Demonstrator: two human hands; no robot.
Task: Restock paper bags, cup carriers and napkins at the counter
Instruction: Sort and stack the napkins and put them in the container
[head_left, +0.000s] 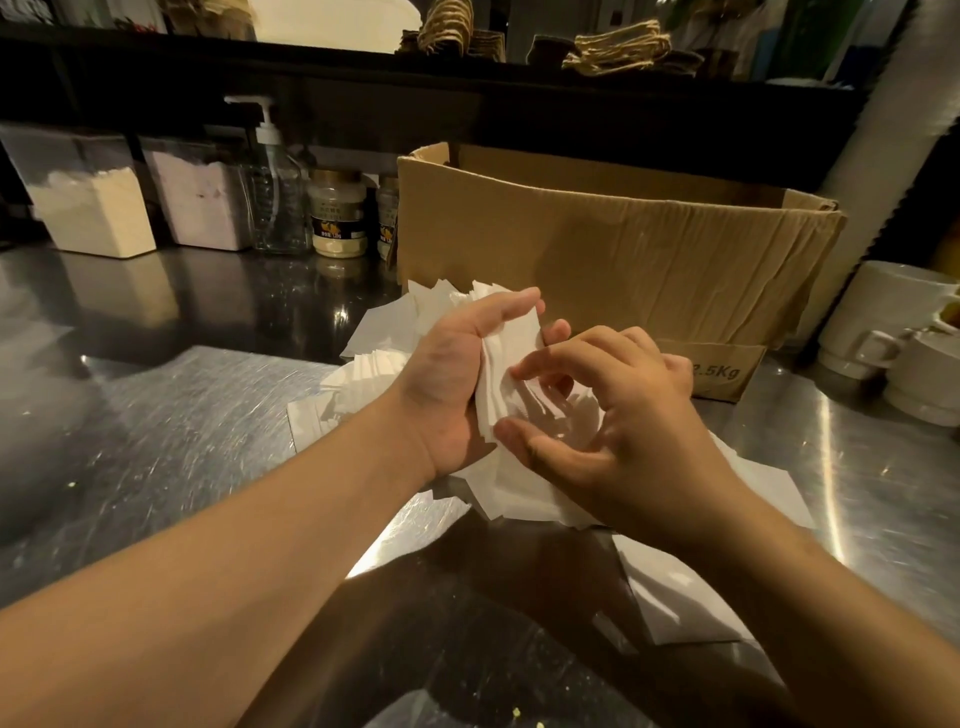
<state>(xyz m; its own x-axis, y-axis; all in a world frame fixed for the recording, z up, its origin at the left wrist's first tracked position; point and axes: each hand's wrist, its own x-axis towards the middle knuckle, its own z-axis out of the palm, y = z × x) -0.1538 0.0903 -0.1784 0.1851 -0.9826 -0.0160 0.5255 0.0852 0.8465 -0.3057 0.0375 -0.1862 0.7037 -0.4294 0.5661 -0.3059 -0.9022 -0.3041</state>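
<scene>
Both forearms reach out over the steel table (171, 415), bare to the elbow, and meet in front of a cardboard box (613, 249). The left hand (457, 374) is turned palm inward, thumb uppermost, its fingers wrapped round the far side of a wad of white napkins (506, 364); that grip is closed on the wad, with the fingertips (557, 328) just showing past its right edge. The right hand (618, 410) comes in from the other side, back of the hand up, fingers bent and spread. Its forefinger tip touches the near face of the wad and its thumb lies against the lower sheets, a loose half-open grip; I cannot tell whether it actually pinches a sheet.

The held wad stands on edge between the two hands, touching both. More napkins lie loose on the table beneath and around them, fanned to the left of the left wrist and spread under the right forearm, some nearer the person.

The box sits just behind the hands, open at the top. To its left stand two tubs (140, 202) of powder, a pump bottle (272, 182) and jars (337, 213). White cups (893, 332) are stacked at the right edge.
</scene>
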